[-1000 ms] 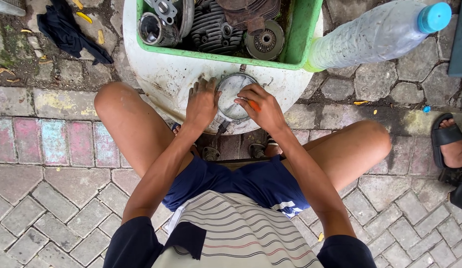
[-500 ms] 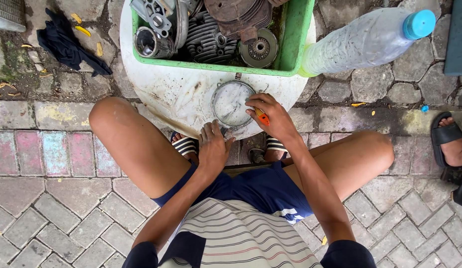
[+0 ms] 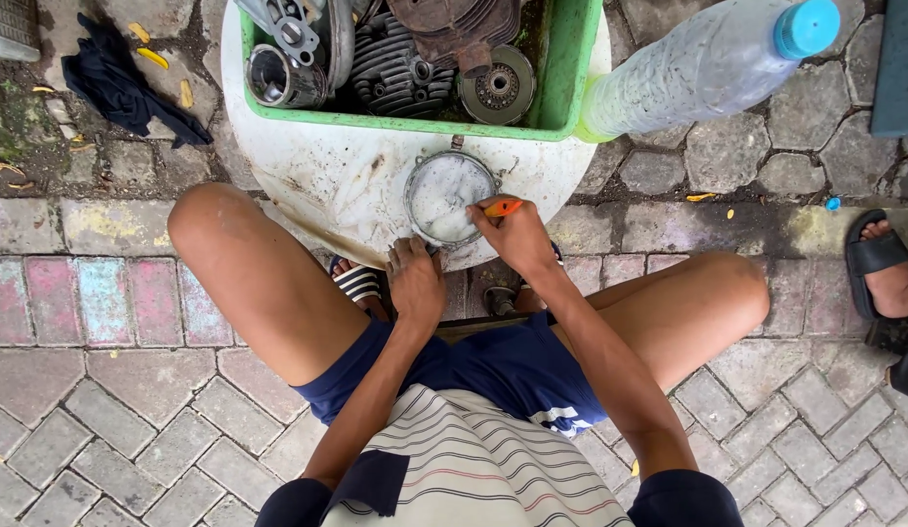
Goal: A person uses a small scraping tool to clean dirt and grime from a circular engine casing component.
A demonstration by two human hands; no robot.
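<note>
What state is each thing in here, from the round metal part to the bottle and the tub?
Round metal cover: flat on white table.
Left hand: gripping the table edge by the cover.
Right hand: pinching orange tool on the cover's rim.
Plastic bottle: capped, lying tilted.
Green tub: full of engine parts.

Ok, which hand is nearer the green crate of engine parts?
Right. The right hand, holding an orange tool, is over the round metal cover just below the green crate; the left hand sits lower, at the table's near edge.

Green tray [image 3: 571, 68]; white round table [image 3: 317, 185]; orange tool [image 3: 503, 207]; blue-capped clear bottle [image 3: 708, 63]; navy shorts [image 3: 513, 366]; striped cream shirt [image 3: 474, 468]; grey and pink pavers [image 3: 103, 293].
</note>
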